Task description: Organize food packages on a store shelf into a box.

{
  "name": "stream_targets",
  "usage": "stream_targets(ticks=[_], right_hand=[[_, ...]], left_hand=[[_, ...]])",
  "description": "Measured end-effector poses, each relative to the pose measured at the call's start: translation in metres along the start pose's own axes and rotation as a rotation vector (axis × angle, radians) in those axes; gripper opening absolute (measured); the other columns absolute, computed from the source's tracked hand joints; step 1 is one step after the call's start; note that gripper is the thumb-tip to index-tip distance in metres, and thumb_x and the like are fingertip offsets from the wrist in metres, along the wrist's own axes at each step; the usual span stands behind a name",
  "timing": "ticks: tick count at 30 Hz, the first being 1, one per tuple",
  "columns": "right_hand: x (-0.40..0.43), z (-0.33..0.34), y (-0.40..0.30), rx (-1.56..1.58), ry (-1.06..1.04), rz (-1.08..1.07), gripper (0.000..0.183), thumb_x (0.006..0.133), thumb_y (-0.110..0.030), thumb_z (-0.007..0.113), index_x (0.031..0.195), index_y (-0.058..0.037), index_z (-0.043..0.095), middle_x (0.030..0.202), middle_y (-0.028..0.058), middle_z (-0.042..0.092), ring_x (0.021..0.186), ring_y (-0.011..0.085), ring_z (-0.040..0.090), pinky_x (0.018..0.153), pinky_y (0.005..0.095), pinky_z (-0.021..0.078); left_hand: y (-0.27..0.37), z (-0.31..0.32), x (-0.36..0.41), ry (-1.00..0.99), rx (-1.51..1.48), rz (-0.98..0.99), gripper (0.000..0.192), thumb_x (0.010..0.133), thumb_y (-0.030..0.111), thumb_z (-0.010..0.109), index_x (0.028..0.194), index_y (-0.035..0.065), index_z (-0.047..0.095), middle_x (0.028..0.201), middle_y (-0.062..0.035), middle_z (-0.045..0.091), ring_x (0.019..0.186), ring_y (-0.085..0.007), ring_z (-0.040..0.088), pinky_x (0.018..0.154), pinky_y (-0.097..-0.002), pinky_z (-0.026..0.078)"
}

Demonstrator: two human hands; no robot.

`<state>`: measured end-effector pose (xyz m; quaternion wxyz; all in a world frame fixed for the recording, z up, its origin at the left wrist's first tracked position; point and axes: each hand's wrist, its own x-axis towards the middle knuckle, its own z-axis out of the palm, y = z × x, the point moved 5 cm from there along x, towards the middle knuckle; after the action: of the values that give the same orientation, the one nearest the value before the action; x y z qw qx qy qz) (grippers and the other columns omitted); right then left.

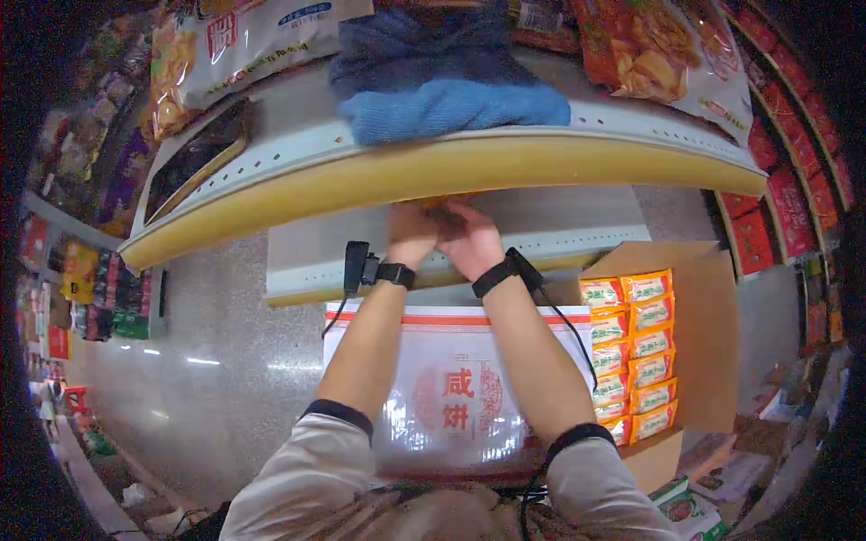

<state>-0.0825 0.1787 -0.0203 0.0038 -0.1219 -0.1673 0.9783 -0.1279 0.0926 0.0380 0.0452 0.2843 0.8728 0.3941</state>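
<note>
My left hand (413, 233) and my right hand (475, 237) are close together just below the yellow front edge (433, 164) of a metal shelf. Both hands are blurred, and the shelf edge partly hides the fingers. A dark shape and some orange show between and above them; I cannot tell if either hand holds it. Black straps with small devices circle both wrists. Behind the hands lies a lower grey shelf (555, 216). Beneath my forearms is a white plastic bag (433, 338) with an orange-red band and red printing.
An open cardboard box (703, 338) of orange-and-white packets (651, 343) stands at the right. On the upper shelf rest a folded blue cloth (460, 108), a dark tray (196, 159) and large printed food bags (237, 54). Stocked shelves line both sides, with shiny floor (203, 365) at left.
</note>
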Motion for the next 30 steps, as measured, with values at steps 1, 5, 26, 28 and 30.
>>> stream_targets(ticks=[1,5,26,28,30], right_hand=[[-0.002,0.006,0.002,0.015,0.031,-0.008,0.016,0.088,-0.014,0.056,0.103,-0.0088,0.061,0.102,0.0076,0.065,0.094,0.0229,0.061,0.083,0.0364,0.0482],[0.000,0.006,0.002,-0.090,0.082,-0.015,0.014,0.087,-0.017,0.058,0.099,-0.0127,0.063,0.095,0.0038,0.065,0.083,0.0194,0.060,0.073,0.0352,0.0485],[0.008,-0.007,0.005,-0.162,0.200,-0.199,0.025,0.096,-0.030,0.049,0.107,-0.0117,0.061,0.103,0.0035,0.064,0.096,0.0171,0.058,0.086,0.0325,0.0454],[0.025,-0.025,0.007,-0.117,0.205,-0.246,0.027,0.096,-0.032,0.048,0.107,-0.0104,0.061,0.103,0.0042,0.064,0.095,0.0174,0.058,0.086,0.0327,0.0452],[0.034,-0.038,0.010,-0.112,0.247,-0.266,0.027,0.095,-0.029,0.049,0.108,-0.0091,0.061,0.102,0.0053,0.064,0.094,0.0185,0.059,0.084,0.0333,0.0461]], left_hand=[[-0.003,0.002,0.001,0.044,0.131,0.047,0.035,0.083,0.025,0.055,0.113,0.0090,0.061,0.113,-0.0155,0.062,0.107,-0.0339,0.057,0.092,-0.0449,0.043],[-0.037,0.029,0.005,0.115,0.368,0.104,0.040,0.079,0.034,0.059,0.115,0.0157,0.062,0.120,-0.0105,0.059,0.115,-0.0327,0.052,0.097,-0.0517,0.035],[-0.007,0.026,-0.007,0.206,0.590,0.433,0.028,0.080,0.013,0.055,0.106,0.0054,0.063,0.107,-0.0179,0.062,0.106,-0.0339,0.056,0.090,-0.0488,0.043],[-0.003,0.036,-0.003,0.099,0.589,0.392,0.025,0.081,0.010,0.053,0.103,0.0040,0.064,0.104,-0.0190,0.063,0.101,-0.0349,0.058,0.087,-0.0471,0.045],[0.001,0.034,-0.003,-0.120,0.511,0.171,0.024,0.082,0.009,0.051,0.102,0.0034,0.064,0.102,-0.0199,0.064,0.096,-0.0365,0.059,0.083,-0.0455,0.047]])
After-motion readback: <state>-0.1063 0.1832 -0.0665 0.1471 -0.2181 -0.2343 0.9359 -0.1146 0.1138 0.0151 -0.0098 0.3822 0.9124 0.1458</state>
